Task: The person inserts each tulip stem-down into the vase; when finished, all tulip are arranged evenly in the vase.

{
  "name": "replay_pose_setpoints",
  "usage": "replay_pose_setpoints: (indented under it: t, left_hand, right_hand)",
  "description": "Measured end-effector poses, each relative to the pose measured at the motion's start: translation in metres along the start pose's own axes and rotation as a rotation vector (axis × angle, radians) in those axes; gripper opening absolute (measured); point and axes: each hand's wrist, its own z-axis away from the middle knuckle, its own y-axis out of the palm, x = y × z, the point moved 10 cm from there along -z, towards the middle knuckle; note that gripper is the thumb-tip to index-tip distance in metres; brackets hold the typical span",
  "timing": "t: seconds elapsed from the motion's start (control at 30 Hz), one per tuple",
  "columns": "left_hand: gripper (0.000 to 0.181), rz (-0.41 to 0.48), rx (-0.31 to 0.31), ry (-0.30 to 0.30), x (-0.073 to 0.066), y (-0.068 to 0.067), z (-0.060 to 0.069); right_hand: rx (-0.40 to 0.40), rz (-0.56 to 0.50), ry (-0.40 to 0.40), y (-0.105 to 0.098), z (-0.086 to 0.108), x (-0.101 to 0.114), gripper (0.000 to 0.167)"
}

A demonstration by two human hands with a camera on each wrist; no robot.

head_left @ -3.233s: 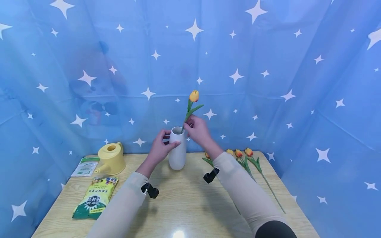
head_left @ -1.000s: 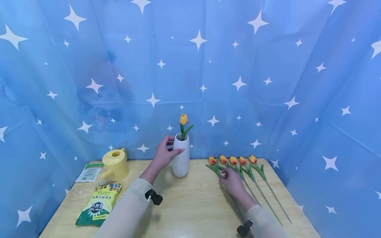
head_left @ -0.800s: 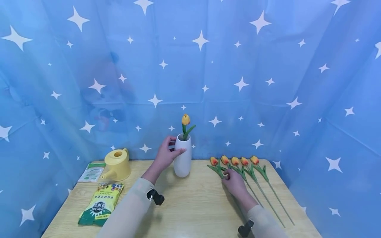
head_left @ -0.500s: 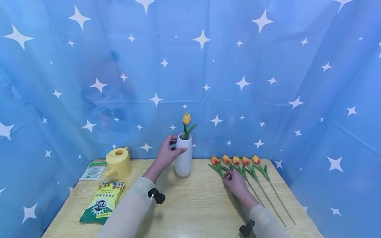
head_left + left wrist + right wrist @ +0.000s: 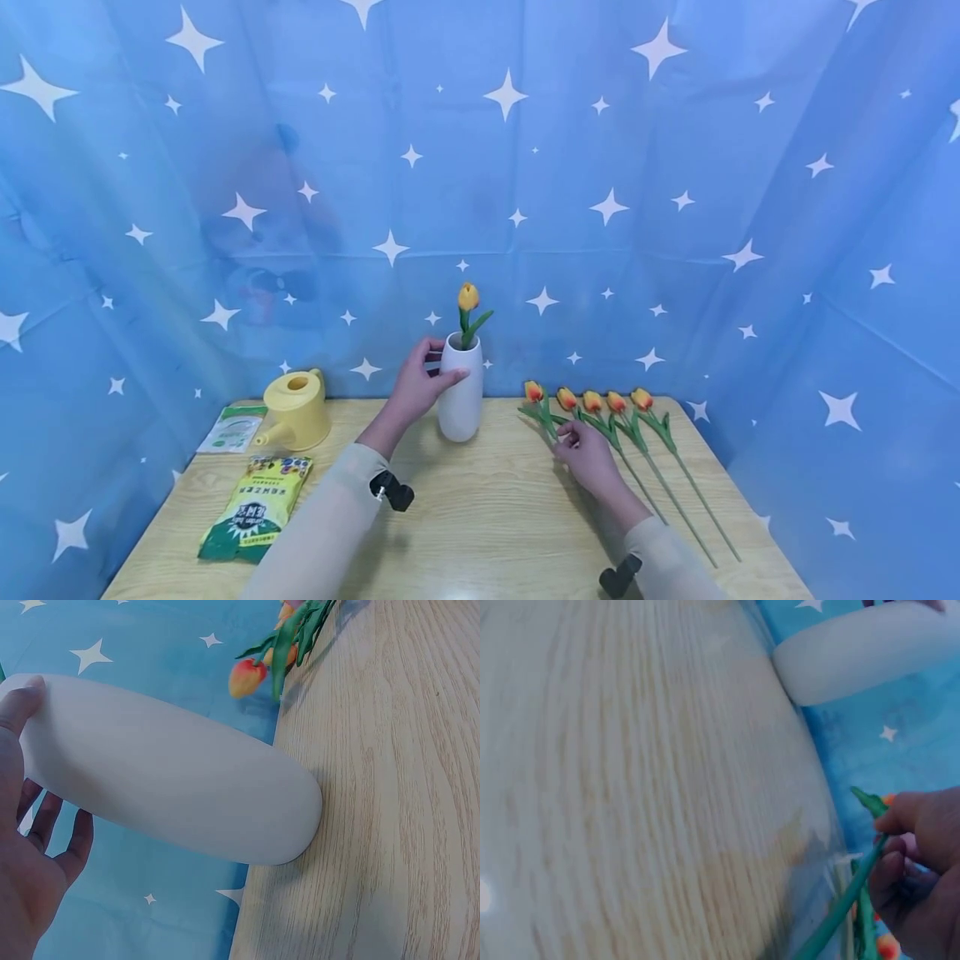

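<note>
My left hand (image 5: 415,387) grips the upper part of a white vase (image 5: 461,404) standing upright near the table's back edge. One yellow-orange tulip (image 5: 468,297) stands in the vase, its lower stem hidden inside. To the right, my right hand (image 5: 591,468) pinches the stem of the leftmost tulip (image 5: 533,392) in a row of orange-red ones. In the right wrist view, the green stem (image 5: 840,907) runs between thumb and fingers. Several other tulips (image 5: 617,402) lie beside it, heads toward the back. The left wrist view shows the vase's base (image 5: 292,817) on the table.
A yellow watering can (image 5: 296,411) stands at the table's back left. Beside it lies a small white and green packet (image 5: 231,430), and in front a yellow and green bag (image 5: 257,510). A blue star-patterned curtain (image 5: 570,167) hangs behind the wooden table (image 5: 480,517).
Earlier my right hand held a tulip at the vase mouth; that tulip now stands inside. The right hand moved to the row and has just lifted the leftmost tulip's head slightly. The left hand stays.
</note>
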Motion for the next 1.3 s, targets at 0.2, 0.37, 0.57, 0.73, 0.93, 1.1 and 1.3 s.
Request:
replay_pose_setpoints:
  t: [0.2,0.37,0.57,0.73,0.93,1.1,1.3]
  left_hand:
    - [0.061,0.001,0.0,0.001,0.0,0.0,0.0]
    - [0.061,-0.001,-0.002,-0.002,-0.001,0.0,0.0]
    - [0.063,-0.004,-0.002,-0.003,-0.001,-0.001,-0.001]
    - [0.062,-0.004,-0.002,0.003,0.0,-0.001,-0.002]
    - [0.061,-0.001,-0.006,0.013,-0.001,-0.001,-0.002]
    - [0.06,0.002,-0.004,0.017,0.0,-0.001,-0.001]
    - [0.059,-0.002,0.0,0.005,0.0,-0.001,-0.004]
  right_hand:
    - [-0.015,-0.053,-0.015,-0.002,-0.002,0.007,0.015]
    - [-0.003,-0.17,-0.021,-0.004,0.0,0.017,0.018]
    - [0.008,-0.318,0.025,-0.001,-0.001,0.021,0.021]
    - [-0.026,-0.381,0.048,-0.004,-0.003,0.023,0.023]
    - [-0.053,-0.476,0.042,-0.007,-0.003,0.03,0.02]
    - [-0.101,-0.513,0.027,-0.015,-0.001,0.039,0.019]
    - [-0.169,-0.583,0.011,-0.031,-0.003,0.052,0.02]
